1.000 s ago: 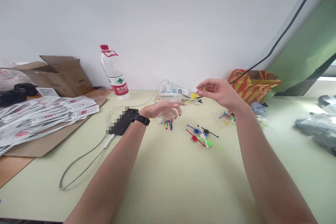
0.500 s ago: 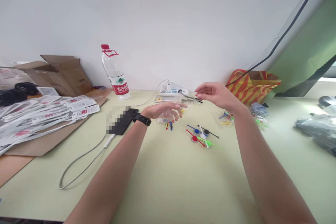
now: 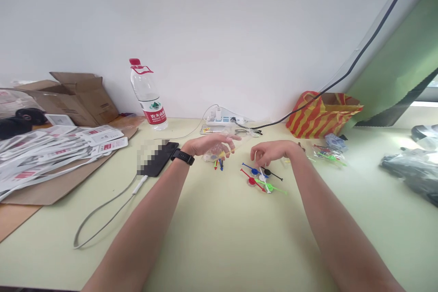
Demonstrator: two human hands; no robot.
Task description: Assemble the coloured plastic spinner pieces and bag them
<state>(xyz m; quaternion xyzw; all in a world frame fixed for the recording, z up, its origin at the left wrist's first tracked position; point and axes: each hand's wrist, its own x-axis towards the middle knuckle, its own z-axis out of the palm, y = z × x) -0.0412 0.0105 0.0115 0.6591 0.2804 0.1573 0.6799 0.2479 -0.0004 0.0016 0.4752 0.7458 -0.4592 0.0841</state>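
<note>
My left hand (image 3: 219, 143) wears a black watch (image 3: 183, 156) at the wrist. Its curled fingers hold a crumpled clear plastic bag (image 3: 212, 152), with something yellow under the fingertips. Red and blue arrow tips (image 3: 218, 165) show at the bag's near side. Over a small cluster of arrow-shaped spinners, my right hand (image 3: 271, 151) points its bent, bunched fingertips downward, close to the upper end of the white spinner (image 3: 262, 177); whether they grip anything is hidden. Around it lie a blue spinner (image 3: 254, 171), a black spinner (image 3: 267, 172), a red spinner (image 3: 251, 181) and a green spinner (image 3: 270, 187).
Behind the hands lie a power strip (image 3: 222, 119) and glasses (image 3: 253, 132). Leftward are a phone (image 3: 164, 159) on a cable, a bottle (image 3: 153, 100), white tags (image 3: 68, 150) and a cardboard box (image 3: 78, 100). A striped bag (image 3: 318, 116) and bagged parts (image 3: 330, 155) are right.
My right hand has come down and toward me, from near the glasses to the spinner cluster. The left hand stays almost in place; the yellow thing beneath it sits lower and further left.
</note>
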